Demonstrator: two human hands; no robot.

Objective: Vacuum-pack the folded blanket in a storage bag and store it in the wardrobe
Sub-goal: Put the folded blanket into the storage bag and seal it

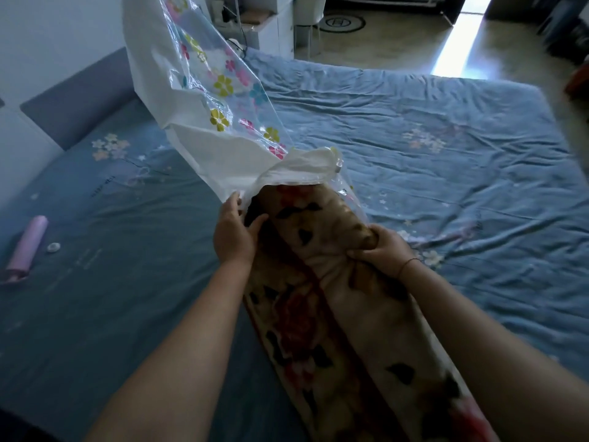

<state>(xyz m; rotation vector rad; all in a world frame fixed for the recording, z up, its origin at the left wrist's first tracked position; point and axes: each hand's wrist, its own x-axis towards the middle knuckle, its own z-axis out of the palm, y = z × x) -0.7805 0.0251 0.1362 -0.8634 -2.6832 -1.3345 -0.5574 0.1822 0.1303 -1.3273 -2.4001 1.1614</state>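
A folded beige blanket (350,314) with red flowers and dark leaves lies lengthwise on the bed, its far end inside the mouth of a storage bag (204,100). The bag is white and clear plastic with coloured flowers, and it rises up and away to the upper left. My left hand (234,231) holds the bag's mouth edge at the blanket's left side, thumb against the blanket. My right hand (381,247) grips a bunch of the blanket on its right side near the bag's mouth.
The bed (446,186) has a wrinkled blue floral sheet. A lilac hand pump (27,247) and a small round cap (53,247) lie at the left. A grey headboard (79,100) runs along the left wall. White furniture (274,23) and a chair stand beyond the bed.
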